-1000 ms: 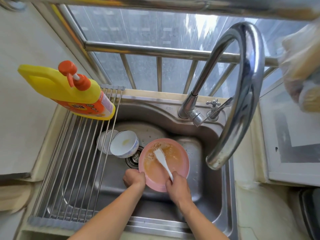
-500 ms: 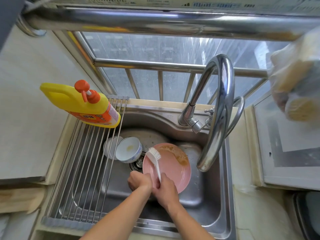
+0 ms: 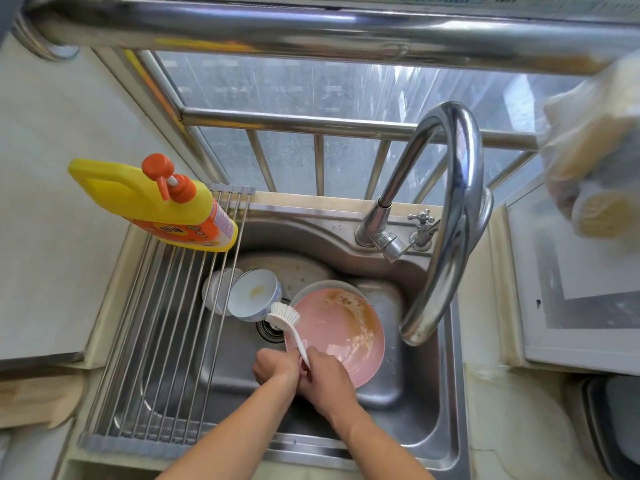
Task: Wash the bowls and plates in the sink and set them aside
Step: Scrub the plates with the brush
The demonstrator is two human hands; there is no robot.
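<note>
A pink plate [image 3: 341, 336], smeared with brown sauce near its far rim, is tilted in the steel sink [image 3: 420, 403]. My left hand [image 3: 275, 370] grips its near-left rim. My right hand [image 3: 327, 379] holds the handle of a white dish brush [image 3: 285, 315], whose bristled head lies off the plate's left edge, above the drain. A white bowl with a blue rim [image 3: 254, 294] leans on its side left of the plate. Another white bowl [image 3: 216, 289] sits behind it, partly under the rack. A grey plate edge [image 3: 322, 284] shows behind the pink plate.
A roll-up wire drying rack [image 3: 166, 341] covers the sink's left part, with a yellow detergent bottle [image 3: 156, 202] lying on its far end. The curved steel faucet [image 3: 446, 220] arches over the sink's right side. A plastic bag [image 3: 595, 161] hangs at right.
The brush has swept from the plate's middle to beyond its left edge. The soapy liquid has run off the plate, leaving sauce at the far rim. My hands have come together.
</note>
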